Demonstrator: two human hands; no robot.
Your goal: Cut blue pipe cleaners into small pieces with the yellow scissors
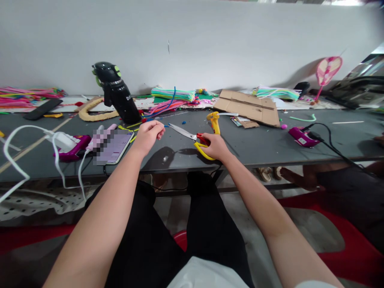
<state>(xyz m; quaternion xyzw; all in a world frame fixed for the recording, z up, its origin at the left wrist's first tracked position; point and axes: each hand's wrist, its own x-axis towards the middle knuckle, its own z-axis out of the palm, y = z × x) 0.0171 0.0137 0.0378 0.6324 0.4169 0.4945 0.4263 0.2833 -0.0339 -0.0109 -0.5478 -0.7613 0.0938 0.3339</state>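
Note:
My left hand (148, 137) is closed above the table, its fingertips pinching a short blue pipe cleaner (166, 126) whose end pokes out to the right. The scissors (183, 132), with red and yellow handles, are gripped in my right hand (216, 146). Their blades point left, with the tips right by the blue end; whether they touch it I cannot tell. Just behind my right hand is a yellow glue gun (215, 121) with a pale glue stick in its back. Small blue scraps (184, 123) lie beyond the blades.
Left: a black bottle (125, 102), a phone (120, 148) and a purple power socket (76, 149) with white cables. Behind: pipe cleaner bundles (172, 94) and cardboard (249, 107). Right: another purple socket (303, 137) and a pink heart-shaped fan (328, 72). Another person sits at right.

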